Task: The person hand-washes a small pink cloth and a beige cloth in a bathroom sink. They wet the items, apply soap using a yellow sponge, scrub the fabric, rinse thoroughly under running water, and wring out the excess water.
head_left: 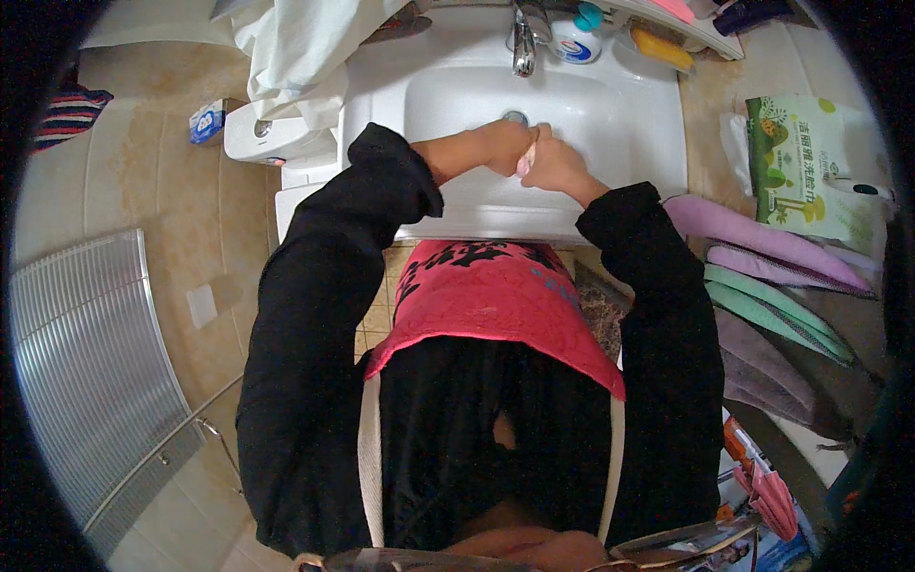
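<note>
Over the white sink (457, 105), my left hand (503, 146) and my right hand (557, 164) meet with their fingers curled closed. Between them shows a small bit of a pale pink, cloth-like thing (523, 167); most of it is hidden inside the hands. Just beyond my left hand is the round metal drain (516, 118). A chrome faucet (523, 52) stands farther back, and I cannot make out any water running from it.
A pump bottle (576, 43) and a yellow item (662, 50) stand behind the sink. White fabric (295, 52) hangs at the left above a white toilet tank (272, 133). Right of the sink are a green wipes pack (810, 162) and hanging towels (772, 300). A pink apron (486, 296) covers my front.
</note>
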Action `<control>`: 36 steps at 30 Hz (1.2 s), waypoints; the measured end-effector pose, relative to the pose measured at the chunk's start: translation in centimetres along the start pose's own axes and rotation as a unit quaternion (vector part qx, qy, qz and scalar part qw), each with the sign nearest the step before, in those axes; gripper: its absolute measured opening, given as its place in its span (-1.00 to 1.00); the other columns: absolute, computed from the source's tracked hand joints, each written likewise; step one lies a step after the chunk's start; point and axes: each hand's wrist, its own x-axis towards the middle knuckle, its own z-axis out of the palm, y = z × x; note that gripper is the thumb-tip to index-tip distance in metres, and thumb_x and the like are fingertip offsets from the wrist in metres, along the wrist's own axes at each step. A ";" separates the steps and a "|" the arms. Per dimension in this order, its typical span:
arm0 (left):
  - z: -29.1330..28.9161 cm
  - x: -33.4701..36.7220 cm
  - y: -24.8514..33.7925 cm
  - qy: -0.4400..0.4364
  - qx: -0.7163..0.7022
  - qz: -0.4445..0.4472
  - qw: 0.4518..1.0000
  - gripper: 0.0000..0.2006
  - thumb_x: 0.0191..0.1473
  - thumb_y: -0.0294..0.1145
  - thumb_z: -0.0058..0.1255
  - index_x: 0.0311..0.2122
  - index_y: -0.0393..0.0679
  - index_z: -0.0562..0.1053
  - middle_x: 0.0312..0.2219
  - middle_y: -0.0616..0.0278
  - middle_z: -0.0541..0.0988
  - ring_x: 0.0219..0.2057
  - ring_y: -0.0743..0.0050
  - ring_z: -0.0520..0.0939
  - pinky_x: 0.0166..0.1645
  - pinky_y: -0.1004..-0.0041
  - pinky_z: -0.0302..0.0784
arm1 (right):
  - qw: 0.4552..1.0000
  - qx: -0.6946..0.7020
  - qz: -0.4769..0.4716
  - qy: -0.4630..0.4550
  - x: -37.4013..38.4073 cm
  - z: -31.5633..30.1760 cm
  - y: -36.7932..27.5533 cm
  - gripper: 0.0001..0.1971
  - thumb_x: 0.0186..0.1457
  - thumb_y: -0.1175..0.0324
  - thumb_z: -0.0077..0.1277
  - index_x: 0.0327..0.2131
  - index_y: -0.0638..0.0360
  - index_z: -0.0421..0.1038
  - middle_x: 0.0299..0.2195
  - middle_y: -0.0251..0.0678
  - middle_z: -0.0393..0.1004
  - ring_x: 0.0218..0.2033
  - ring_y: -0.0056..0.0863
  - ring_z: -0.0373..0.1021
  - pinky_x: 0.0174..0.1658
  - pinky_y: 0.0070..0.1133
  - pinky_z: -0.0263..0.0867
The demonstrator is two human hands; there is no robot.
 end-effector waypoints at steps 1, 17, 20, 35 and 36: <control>-0.4 0.5 -0.1 -0.018 -0.008 -0.014 1.000 -0.55 -0.34 -0.41 0.08 -0.21 -0.20 0.31 -0.41 -0.03 0.52 -0.34 -0.04 0.54 -0.22 0.21 0.45 | 1.000 -0.030 0.006 0.001 -0.5 -1.7 -0.8 -0.21 -0.35 0.32 0.19 0.04 0.25 0.09 -0.41 -0.14 0.44 -0.39 -0.20 0.43 -0.35 -0.39 0.37; -11.4 -4.9 8.4 -0.070 -0.684 -0.090 0.720 -0.70 -0.36 -0.55 0.01 -0.36 -0.12 0.38 -0.66 0.49 0.24 -0.75 0.78 0.07 -0.71 0.65 -0.11 | 0.815 -0.350 -0.411 0.209 -4.1 -16.3 -4.3 -0.84 -0.11 0.24 -0.03 -0.39 -0.10 0.27 -0.58 -0.44 0.36 -0.61 -0.43 0.41 -0.57 -0.50 0.29; -5.9 -5.5 7.7 -0.063 -0.804 -0.103 0.582 -0.76 -0.27 -0.56 -0.04 -0.36 -0.11 0.36 -0.67 0.49 0.23 -0.77 0.82 0.09 -0.75 0.70 -0.14 | 0.803 -0.316 -0.458 0.212 -3.9 -14.6 -4.4 -0.86 -0.10 0.23 -0.07 -0.38 -0.13 0.30 -0.58 -0.45 0.33 -0.56 -0.43 0.39 -0.55 -0.47 0.26; -2.5 -7.3 0.5 0.269 -0.001 0.020 0.963 -0.17 -0.38 -0.50 0.19 0.12 0.00 0.11 0.07 0.04 0.17 0.08 -0.02 0.24 0.10 0.21 0.23 | 0.902 0.389 0.059 -0.175 -0.9 -4.0 -1.9 -0.38 -0.26 0.35 0.13 -0.03 0.05 0.17 -0.31 -0.33 0.41 -0.34 -0.55 0.40 -0.38 -0.58 0.32; -2.2 -7.2 0.4 0.251 0.018 0.049 0.967 -0.17 -0.38 -0.50 0.19 0.12 0.02 0.12 0.06 0.04 0.17 0.07 -0.01 0.25 0.09 0.22 0.25 | 0.864 0.453 0.062 -0.212 -1.1 -3.7 -1.4 -0.42 -0.20 0.35 0.15 -0.03 0.04 0.18 -0.26 -0.40 0.39 -0.35 -0.61 0.39 -0.36 -0.64 0.33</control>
